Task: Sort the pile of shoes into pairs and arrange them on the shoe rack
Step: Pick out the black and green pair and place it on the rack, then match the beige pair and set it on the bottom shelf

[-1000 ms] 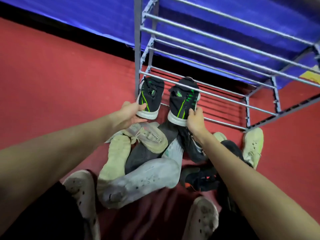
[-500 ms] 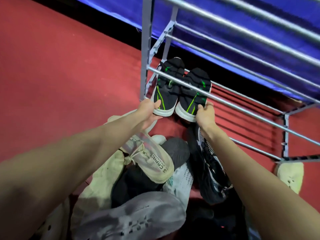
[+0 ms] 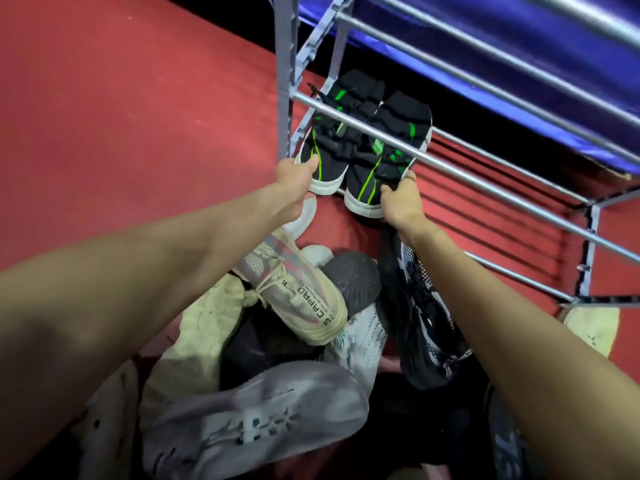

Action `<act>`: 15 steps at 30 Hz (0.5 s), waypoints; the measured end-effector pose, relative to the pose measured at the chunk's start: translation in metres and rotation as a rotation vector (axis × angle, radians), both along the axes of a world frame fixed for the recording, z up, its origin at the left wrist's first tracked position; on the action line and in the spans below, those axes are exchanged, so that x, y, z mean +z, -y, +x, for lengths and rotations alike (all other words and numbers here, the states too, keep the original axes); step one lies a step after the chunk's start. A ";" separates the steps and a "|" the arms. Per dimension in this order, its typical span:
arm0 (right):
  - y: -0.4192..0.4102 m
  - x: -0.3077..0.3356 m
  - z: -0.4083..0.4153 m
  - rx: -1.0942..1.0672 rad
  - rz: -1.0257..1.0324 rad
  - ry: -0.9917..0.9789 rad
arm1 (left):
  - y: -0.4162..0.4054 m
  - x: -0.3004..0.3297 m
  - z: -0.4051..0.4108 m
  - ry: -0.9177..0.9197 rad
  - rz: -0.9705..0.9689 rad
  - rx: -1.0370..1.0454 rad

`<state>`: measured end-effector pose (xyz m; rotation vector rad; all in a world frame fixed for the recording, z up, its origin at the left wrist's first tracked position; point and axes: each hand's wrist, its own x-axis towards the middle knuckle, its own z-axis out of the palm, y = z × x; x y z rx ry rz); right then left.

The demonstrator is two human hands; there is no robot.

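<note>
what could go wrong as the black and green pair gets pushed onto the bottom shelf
1. The right shoe sits further out than the left shoe, its heel past the front bar in the right hand; let go now, it might tip off.
2. Both shoes pass under the rack's crossbar, which could snag them.
3. The left hand hangs over the beige sneaker and could knock the pile.
</note>
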<state>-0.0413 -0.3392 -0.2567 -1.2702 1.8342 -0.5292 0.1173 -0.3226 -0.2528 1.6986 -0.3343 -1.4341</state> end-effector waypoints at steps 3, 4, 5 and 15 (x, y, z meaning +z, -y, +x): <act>-0.004 0.007 -0.001 0.053 0.020 -0.083 | -0.006 0.010 0.000 0.022 0.002 0.025; -0.008 0.011 -0.003 0.083 0.018 -0.125 | -0.009 0.013 0.001 0.039 0.007 0.007; -0.013 0.015 -0.005 0.114 0.007 -0.161 | -0.012 0.015 0.003 0.093 0.010 -0.042; -0.127 0.044 0.009 0.456 -0.178 -0.220 | -0.092 0.040 0.044 0.654 -0.071 -0.455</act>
